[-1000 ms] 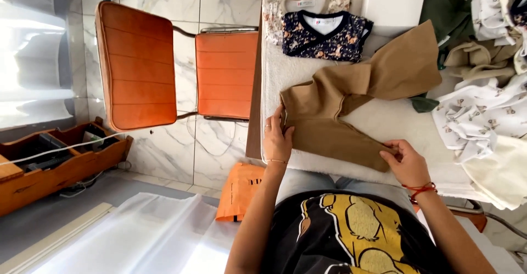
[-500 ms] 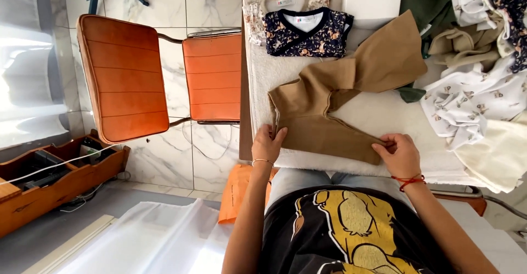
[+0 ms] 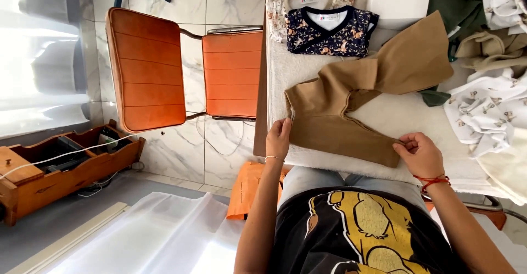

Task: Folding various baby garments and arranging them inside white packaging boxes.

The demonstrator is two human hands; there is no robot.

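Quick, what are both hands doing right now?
Left hand: closed, pinching one corner of the tan garment.
Right hand: closed, pinching its other corner.

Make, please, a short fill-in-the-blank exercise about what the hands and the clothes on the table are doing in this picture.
1. Both hands hold the edge of a ____ garment.
2. The right hand wears a ____ wrist cord.
3. The chair by the table is ____.
4. The dark patterned shirt lies ____ from the left hand than the garment.

Missing words: tan; red; orange; farther
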